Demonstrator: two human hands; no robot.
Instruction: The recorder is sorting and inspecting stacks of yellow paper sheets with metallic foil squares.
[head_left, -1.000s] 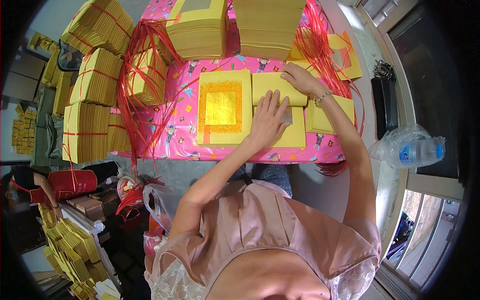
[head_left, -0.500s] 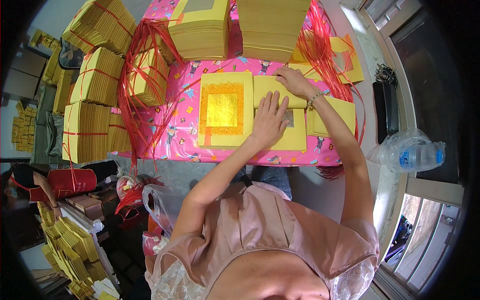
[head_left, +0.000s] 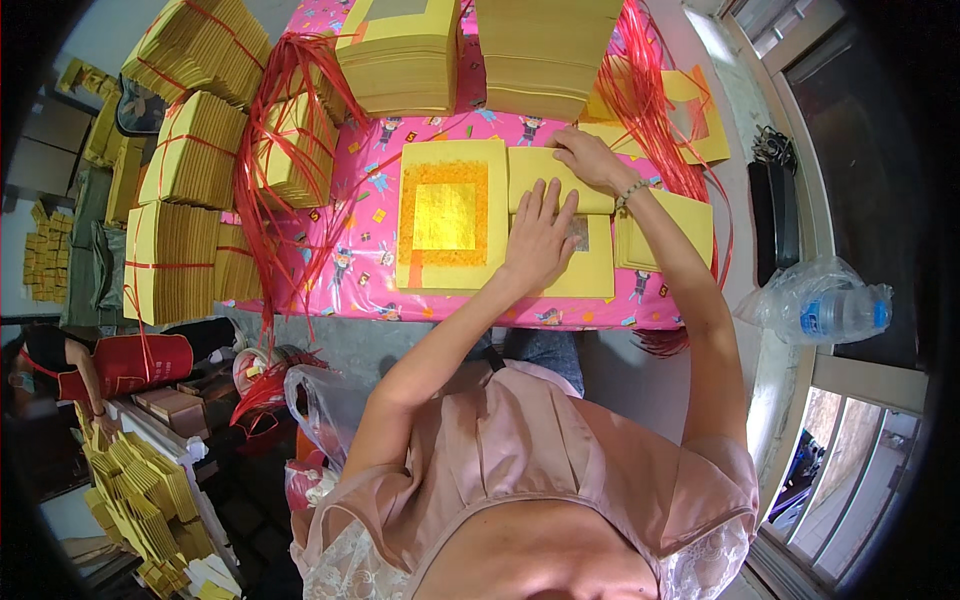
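Note:
A yellow paper sheet [head_left: 547, 180] lies folded over on the near stack at the table's middle. My left hand [head_left: 542, 232] rests flat on its near part, fingers stretched out and palm down. Below those fingers a silver-grey patch [head_left: 592, 236] partly shows on the yellow paper underneath. My right hand [head_left: 590, 160], with a beaded bracelet at the wrist, lies at the sheet's far edge, its fingers reaching left and slightly bent. Just left is another yellow sheet with an orange border and a gold foil square [head_left: 445, 217].
Tall yellow paper stacks [head_left: 545, 60] stand at the back. Bundles tied with red string [head_left: 175, 262] line the left side. Loose red strings [head_left: 655, 110] hang at the right. A plastic bottle in a clear bag [head_left: 840, 312] lies far right. Another person's arm [head_left: 88, 375] is at lower left.
My two hands stay in nearly the same place on the folded sheet. At lower left, the other person's arm has shifted slightly over the yellow paper.

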